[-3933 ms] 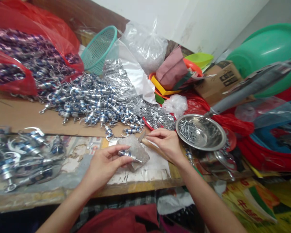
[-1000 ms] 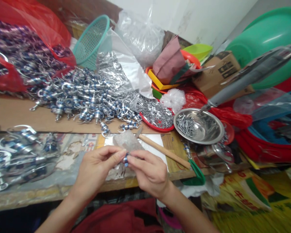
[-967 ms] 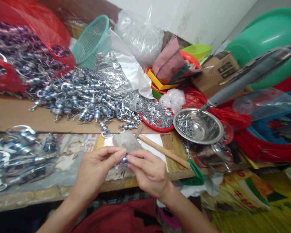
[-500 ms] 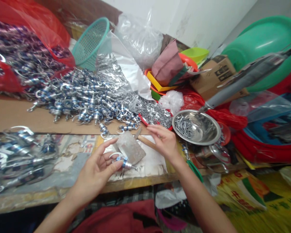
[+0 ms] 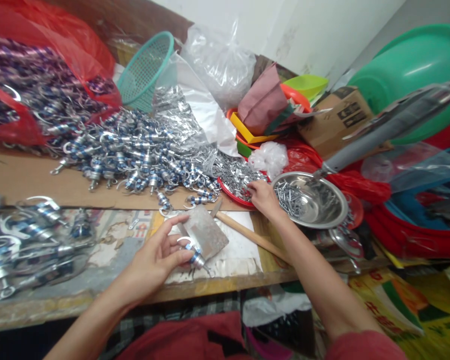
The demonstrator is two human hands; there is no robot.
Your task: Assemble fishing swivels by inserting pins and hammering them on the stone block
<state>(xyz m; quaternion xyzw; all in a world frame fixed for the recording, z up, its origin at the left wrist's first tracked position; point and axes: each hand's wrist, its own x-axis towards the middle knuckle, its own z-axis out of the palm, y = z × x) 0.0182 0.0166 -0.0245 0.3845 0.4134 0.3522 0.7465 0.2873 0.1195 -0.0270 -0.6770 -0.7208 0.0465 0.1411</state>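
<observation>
Head view shows me the left hand (image 5: 157, 255) with a silver-and-blue part (image 5: 196, 256) pinched between thumb and fingers, its thin end jutting past the thumb, near the grey block (image 5: 212, 232). I see the right hand (image 5: 263, 197) at the small metal pieces (image 5: 236, 175) in the red tray (image 5: 235, 198); whether its fingers grip one, I cannot tell.

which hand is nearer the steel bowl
Right: the right hand is just left of the steel bowl, at the red tray. The left hand is farther left, beside the grey block, holding a blue-and-silver part.
</observation>
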